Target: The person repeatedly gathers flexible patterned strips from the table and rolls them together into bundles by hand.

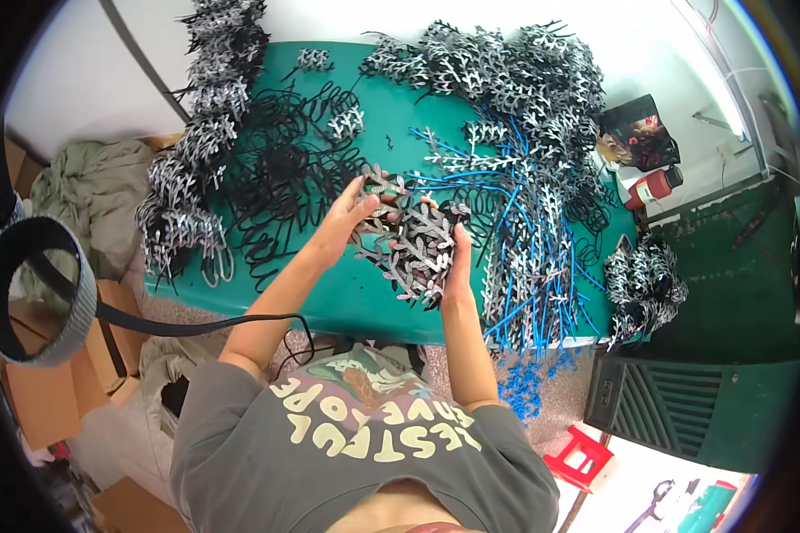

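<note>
Between my two hands is a bunch of silver-grey and black leafy sprig pieces, held over the near part of the green table. My left hand grips its upper left side, thumb on top, with some sprigs rising above the fingers. On the right side, my right hand presses its thumb along the edge of the bunch; its other fingers are mostly hidden behind it. Close to the right hand lie long leafy strips mixed with blue rods. Left of my hands spreads a tangle of black cords.
Piles of leafy sprigs line the table's left edge, far right and right corner. A red bottle stands beyond the right edge. Blue scraps and a red stool are on the floor. Cardboard boxes sit left.
</note>
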`<state>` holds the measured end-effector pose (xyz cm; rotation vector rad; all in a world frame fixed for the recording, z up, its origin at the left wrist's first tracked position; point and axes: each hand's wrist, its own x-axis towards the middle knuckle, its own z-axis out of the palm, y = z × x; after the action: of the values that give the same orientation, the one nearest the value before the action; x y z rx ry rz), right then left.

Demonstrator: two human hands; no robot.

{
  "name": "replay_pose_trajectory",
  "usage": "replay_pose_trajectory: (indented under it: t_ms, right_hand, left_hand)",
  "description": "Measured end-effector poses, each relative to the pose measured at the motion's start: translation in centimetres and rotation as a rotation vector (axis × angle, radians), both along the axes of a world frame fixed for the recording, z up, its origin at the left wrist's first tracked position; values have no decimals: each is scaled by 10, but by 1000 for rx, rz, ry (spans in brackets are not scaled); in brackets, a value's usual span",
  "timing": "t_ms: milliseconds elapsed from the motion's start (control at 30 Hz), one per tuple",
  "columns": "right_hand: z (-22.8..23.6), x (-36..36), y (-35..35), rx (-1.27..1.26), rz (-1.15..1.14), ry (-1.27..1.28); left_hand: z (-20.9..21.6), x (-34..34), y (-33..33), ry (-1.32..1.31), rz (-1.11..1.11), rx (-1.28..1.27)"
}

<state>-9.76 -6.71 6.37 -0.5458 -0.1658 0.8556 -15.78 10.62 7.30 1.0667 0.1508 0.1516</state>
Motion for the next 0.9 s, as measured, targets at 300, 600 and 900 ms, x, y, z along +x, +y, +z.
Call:
replay_pose_trajectory:
  t_ms: [300, 600, 900]
  right_hand:
    - [40, -16, 18, -523, -331, -611]
    - [42, -25, 31, -540, -362, -724]
    - [29, -18, 32, -548, -432, -580]
  left_hand:
    - [10, -34, 10, -46, 104, 211]
    - [17, -33, 8, -87, 33, 404]
    - [9, -26, 4, 40, -95, 367]
